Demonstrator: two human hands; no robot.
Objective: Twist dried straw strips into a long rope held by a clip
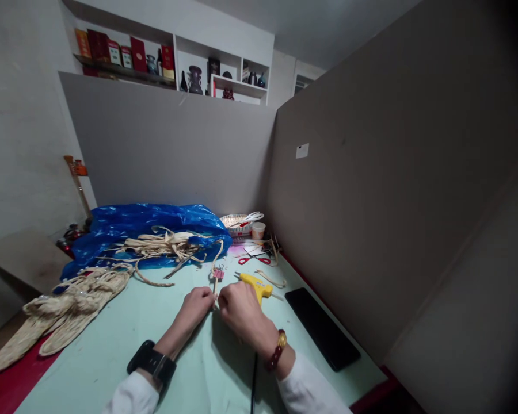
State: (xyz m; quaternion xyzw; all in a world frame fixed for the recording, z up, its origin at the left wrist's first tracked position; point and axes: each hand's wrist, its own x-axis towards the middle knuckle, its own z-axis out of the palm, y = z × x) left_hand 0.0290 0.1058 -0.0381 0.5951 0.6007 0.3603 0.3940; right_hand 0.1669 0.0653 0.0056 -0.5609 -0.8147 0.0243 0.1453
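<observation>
A thin straw-coloured braid [216, 286] runs from a pink binder clip [218, 273] down toward me. Its near end is pinched between the fingers of my left hand [197, 305] and my right hand [242, 307], which meet close together over the table. Both hands are closed, and the fingertips partly hide the strands. Just beyond my right hand lies a yellow hot glue gun [256, 284], partly covered by that hand. A black cord [254, 382] passes under my right wrist toward the near edge.
Woven straw sandals [82, 310] lie at the left. A blue plastic bag [112, 230] with straw strands [164, 244] is at the back. Red-handled scissors [254, 260], a paper cup [258, 230] and a basket [235, 221] stand near the corner. A long black object [323, 328] lies right, beside a grey partition [371, 201].
</observation>
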